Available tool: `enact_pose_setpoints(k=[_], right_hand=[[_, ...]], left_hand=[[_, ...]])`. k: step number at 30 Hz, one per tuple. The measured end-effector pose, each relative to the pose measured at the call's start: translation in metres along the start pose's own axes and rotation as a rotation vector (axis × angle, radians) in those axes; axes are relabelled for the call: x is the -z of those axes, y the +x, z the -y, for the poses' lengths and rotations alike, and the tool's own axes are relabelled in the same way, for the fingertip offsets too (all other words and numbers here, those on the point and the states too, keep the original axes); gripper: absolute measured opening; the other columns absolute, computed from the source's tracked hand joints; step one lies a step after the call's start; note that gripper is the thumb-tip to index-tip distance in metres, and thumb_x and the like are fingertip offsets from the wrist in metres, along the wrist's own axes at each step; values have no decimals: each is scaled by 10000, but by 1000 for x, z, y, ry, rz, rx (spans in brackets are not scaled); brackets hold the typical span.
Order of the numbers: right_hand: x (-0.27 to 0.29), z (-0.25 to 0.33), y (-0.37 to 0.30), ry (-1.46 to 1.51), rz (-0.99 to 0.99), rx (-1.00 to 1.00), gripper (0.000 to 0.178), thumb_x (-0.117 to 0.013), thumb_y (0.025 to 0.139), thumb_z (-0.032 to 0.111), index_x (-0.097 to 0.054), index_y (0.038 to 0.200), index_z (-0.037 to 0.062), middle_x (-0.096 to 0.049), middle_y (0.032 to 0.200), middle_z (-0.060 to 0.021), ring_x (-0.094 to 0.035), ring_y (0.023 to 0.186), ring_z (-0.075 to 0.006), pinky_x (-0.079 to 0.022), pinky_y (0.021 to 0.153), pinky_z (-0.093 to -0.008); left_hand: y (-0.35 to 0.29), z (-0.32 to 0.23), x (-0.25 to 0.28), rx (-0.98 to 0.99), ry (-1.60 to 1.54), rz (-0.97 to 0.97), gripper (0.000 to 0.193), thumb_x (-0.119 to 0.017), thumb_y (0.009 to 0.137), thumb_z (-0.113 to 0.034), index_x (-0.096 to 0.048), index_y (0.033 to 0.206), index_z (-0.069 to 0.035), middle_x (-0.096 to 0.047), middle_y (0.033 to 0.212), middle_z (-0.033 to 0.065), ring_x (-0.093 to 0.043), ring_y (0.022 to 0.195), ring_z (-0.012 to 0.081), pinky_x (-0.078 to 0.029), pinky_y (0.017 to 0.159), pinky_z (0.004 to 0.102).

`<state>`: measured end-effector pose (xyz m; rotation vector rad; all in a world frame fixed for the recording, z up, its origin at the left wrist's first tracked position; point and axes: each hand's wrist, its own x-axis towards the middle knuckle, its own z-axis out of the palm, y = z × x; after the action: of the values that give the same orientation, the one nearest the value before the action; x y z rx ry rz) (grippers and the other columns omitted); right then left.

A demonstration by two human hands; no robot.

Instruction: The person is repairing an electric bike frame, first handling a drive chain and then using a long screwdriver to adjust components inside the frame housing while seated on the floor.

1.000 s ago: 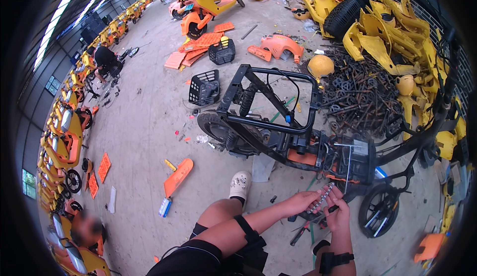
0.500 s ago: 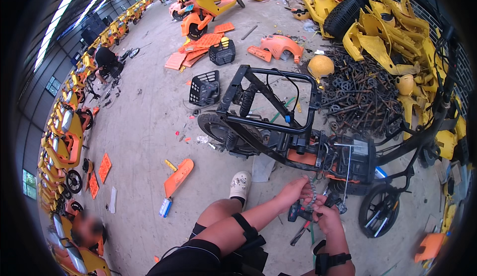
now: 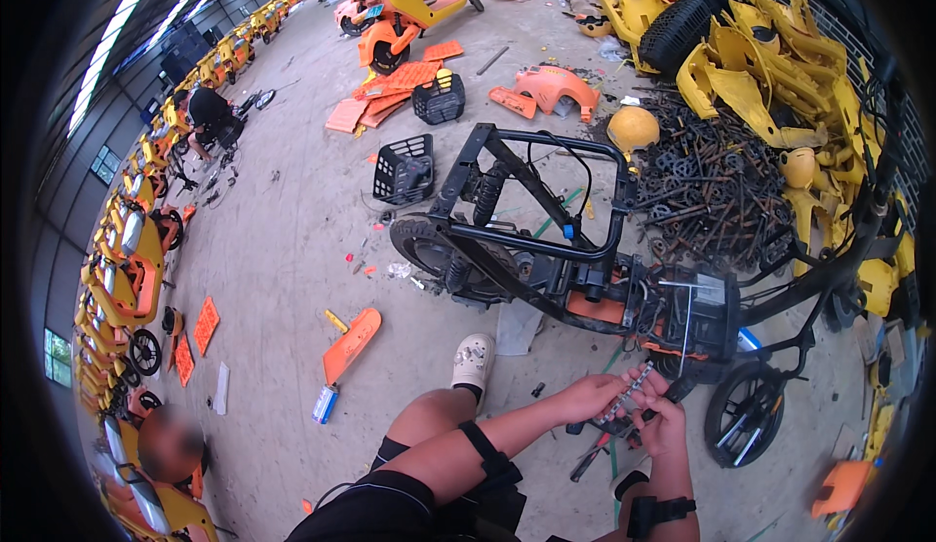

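I squat beside a stripped black scooter frame (image 3: 546, 250) that lies on the concrete floor. My left hand (image 3: 593, 397) and my right hand (image 3: 664, 423) meet just below the frame's battery box (image 3: 697, 313). Both are closed on a narrow silvery strip (image 3: 632, 389), which runs slanted between them. My right hand has its fingers curled around the strip's lower end. My left hand pinches it at the middle. My bare knee and white shoe (image 3: 473, 358) are left of the hands.
Hand tools (image 3: 593, 456) lie on the floor under my hands. A heap of dark metal parts (image 3: 712, 181) and yellow panels (image 3: 780, 84) fill the right. Black baskets (image 3: 405, 167), orange panels (image 3: 351, 342) and a blue can (image 3: 325, 404) lie left. Another person (image 3: 207, 113) crouches far off.
My hands dipped toward the floor half a second ago and have come back up under the battery box, holding the silvery strip between them again.
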<state>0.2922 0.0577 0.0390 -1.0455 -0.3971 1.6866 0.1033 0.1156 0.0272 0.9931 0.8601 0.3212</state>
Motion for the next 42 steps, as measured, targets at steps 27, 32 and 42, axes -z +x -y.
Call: enact_pose_setpoints(k=[27,32,42], right_hand=[[1,-8,20,-331,-254,-92,368,-608,908,140,-603,1261,36,-681,1165,-59,-627,890,-106,-406,592,-218],[-1,-13,17,-340,-87,-84,386,-594,904,128,-597,1277,26,-688,1143,-53,-589,824,-65,-404,590,-219],[1,-10,16,-93,-7,-88,408,-597,911,199,-603,1276,18,-681,1040,-33,-576,778,-76,-382,576,-212]], left_hand=[[-3,-20,14,-93,-606,-40,611,-312,1049,-493,-356,1468,-51,-586,1286,148,-615,1126,258,-478,1008,418],[-7,-27,9,-106,-614,4,647,-328,1033,-527,-283,1515,-98,-562,1336,165,-616,1144,279,-481,1006,440],[-5,-19,9,-108,-538,113,578,-449,999,-282,-309,1510,-51,-647,1114,157,-647,971,271,-501,939,430]])
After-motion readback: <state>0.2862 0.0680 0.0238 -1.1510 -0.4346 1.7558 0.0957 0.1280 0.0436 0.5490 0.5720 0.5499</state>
